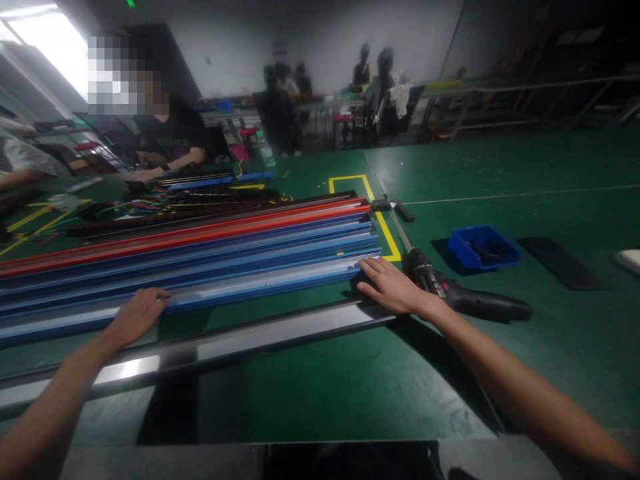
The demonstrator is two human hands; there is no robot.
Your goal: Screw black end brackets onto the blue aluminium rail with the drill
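Observation:
Several long metal rails lie side by side across the table. My left hand (141,315) is on the near edge of the closest blue rail (280,277), its fingers close together and curled over it. At that rail's right end, my right hand (393,285) grips it between thumb and fingers. Beyond it lie more blue rails (300,248) and a red-orange rail (260,223). Nearer to me, a black-edged silver rail (280,332) passes below both hands. A black power screwdriver (445,287) with a long shaft lies just right of my right hand.
A blue bin (484,248) with dark contents and a dark flat pad (560,261) stand to the right. Yellow tape (387,233) marks the green table (320,393). Wires (145,203) lie at the far left, near a co-worker (173,143).

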